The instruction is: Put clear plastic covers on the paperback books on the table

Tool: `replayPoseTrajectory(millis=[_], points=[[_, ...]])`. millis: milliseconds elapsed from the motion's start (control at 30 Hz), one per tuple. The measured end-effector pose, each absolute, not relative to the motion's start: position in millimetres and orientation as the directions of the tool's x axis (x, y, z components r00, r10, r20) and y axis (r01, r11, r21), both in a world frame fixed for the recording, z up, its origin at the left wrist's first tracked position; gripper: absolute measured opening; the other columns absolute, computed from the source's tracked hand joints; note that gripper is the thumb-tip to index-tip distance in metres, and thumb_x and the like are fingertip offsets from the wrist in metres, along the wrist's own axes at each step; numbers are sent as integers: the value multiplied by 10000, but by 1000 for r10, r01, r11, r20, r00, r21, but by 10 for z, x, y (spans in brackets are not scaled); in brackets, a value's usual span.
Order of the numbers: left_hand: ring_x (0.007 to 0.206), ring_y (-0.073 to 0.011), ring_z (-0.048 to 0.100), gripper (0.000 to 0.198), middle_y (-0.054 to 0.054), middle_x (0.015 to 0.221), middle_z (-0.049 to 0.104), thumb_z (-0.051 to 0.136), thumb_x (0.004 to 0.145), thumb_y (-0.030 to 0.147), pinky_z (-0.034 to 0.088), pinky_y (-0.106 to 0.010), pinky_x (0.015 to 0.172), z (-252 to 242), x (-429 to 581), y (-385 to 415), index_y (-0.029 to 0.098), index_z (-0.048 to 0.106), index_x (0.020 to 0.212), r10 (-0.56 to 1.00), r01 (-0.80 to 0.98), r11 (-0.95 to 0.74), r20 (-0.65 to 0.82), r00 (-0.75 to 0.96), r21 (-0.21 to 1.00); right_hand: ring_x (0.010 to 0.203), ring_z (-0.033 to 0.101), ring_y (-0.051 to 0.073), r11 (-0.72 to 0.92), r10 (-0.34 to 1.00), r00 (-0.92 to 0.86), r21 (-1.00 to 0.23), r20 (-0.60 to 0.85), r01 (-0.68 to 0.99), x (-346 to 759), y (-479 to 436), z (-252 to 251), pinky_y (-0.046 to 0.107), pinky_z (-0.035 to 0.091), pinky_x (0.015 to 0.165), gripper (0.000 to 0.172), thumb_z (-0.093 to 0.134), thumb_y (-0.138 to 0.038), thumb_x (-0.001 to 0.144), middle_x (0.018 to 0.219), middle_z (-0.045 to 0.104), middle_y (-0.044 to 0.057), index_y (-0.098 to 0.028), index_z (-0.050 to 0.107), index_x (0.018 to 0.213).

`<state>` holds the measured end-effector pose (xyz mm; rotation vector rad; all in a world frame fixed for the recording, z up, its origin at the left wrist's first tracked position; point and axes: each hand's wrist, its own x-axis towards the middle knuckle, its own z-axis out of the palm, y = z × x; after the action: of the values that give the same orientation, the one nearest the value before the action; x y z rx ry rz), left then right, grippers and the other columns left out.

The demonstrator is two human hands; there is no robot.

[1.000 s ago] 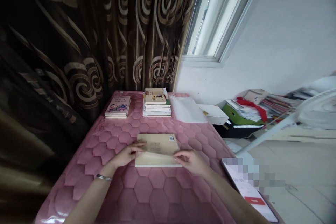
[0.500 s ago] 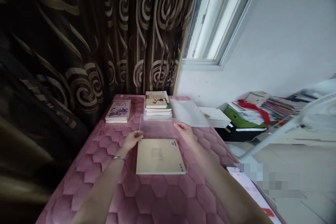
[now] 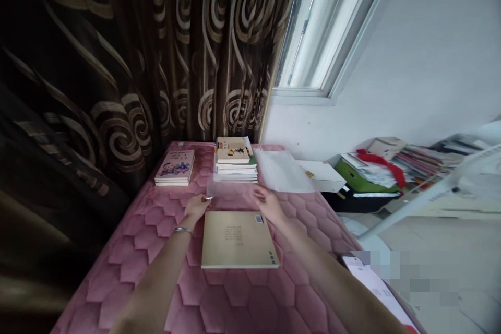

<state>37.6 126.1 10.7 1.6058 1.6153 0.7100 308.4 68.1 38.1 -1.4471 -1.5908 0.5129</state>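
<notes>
A clear plastic book cover [image 3: 230, 191] is held up just past the far edge of a tan book [image 3: 237, 245]. My left hand [image 3: 197, 207] pinches the cover's left edge between thumb and fingers, and a metal bracelet circles that wrist. At the cover's right edge is my right hand [image 3: 268, 204], its thumb and fingertips closed on the film, slightly blurred. The tan book lies flat on the pink quilted surface [image 3: 250, 297], back cover up, with a barcode at its far right corner. No film covers it.
Behind the cover stands a stack of books [image 3: 235, 159]. More books [image 3: 175, 167] lie at the left, and a pile of clear plastic covers [image 3: 285, 171] at the right. A phone [image 3: 376, 287] rests on the right edge, beside a white box [image 3: 323, 175] and a curtain [image 3: 188, 52] behind.
My right hand has moved left along with the cover's right side, so my hands are closer together. The tan book stays put; the view has shifted slightly.
</notes>
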Motion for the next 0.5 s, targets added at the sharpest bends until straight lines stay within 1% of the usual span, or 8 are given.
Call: replayPoseTrajectory(millis=[100,133,200,233,300,367,433,500], points=[[679,-141,679,78,-13,745,729,591,782,214,471,-217,617,142,373,1235,188,639,726,994,596,41,-96,60,802,1087,598,206,409,910,-249,-622,331,668,2975,104,526,368,483,929,306,488,-350,876,1188,645,68,-249,652,1114],[681,-142,678,78,-12,738,727,593,780,214,471,-220,623,147,374,1231,187,637,722,994,597,34,-88,63,802,1123,575,211,492,871,-390,-556,300,670,2937,-89,561,375,460,961,315,492,-322,877,1223,624,73,-247,643,1144],[671,-141,675,86,-7,725,722,584,785,219,472,-224,627,145,378,1227,186,635,724,995,592,23,-78,68,806,1233,482,250,596,800,-548,-439,245,673,2871,-421,584,431,377,1042,371,567,-335,840,1281,585,80,-244,618,1197],[665,-140,674,91,-6,721,720,577,791,223,473,-226,628,141,379,1225,187,635,730,995,587,20,-74,68,809,1256,456,264,620,780,-583,-403,225,674,2847,-544,573,449,341,1067,430,609,-368,814,1296,572,86,-237,600,1224],[673,-146,674,80,-10,725,717,577,793,227,477,-235,642,131,374,1217,187,633,754,996,578,18,-65,60,816,1275,431,270,626,776,-595,-364,206,690,2819,-694,519,465,302,1092,470,637,-370,801,1308,563,80,-232,581,1246],[699,-159,677,60,-25,744,716,593,780,216,482,-255,674,128,353,1199,179,633,805,997,565,16,-52,49,825,1263,450,245,608,791,-576,-364,206,705,2815,-732,455,448,317,1089,401,609,-301,829,1288,583,57,-241,596,1226],[725,-168,677,131,-33,757,713,613,759,187,489,-274,711,135,314,1173,166,625,887,998,542,7,-37,46,840,1244,476,217,596,800,-563,-382,207,706,2826,-703,414,416,353,1073,340,577,-228,847,1251,612,33,-255,627,1182],[759,-170,678,216,-37,773,710,629,741,164,496,-286,745,148,265,1142,156,611,956,998,510,-11,-20,55,860,1226,498,204,592,801,-563,-407,203,696,2841,-655,407,396,378,1060,308,572,-204,847,1219,634,22,-261,656,1137]])
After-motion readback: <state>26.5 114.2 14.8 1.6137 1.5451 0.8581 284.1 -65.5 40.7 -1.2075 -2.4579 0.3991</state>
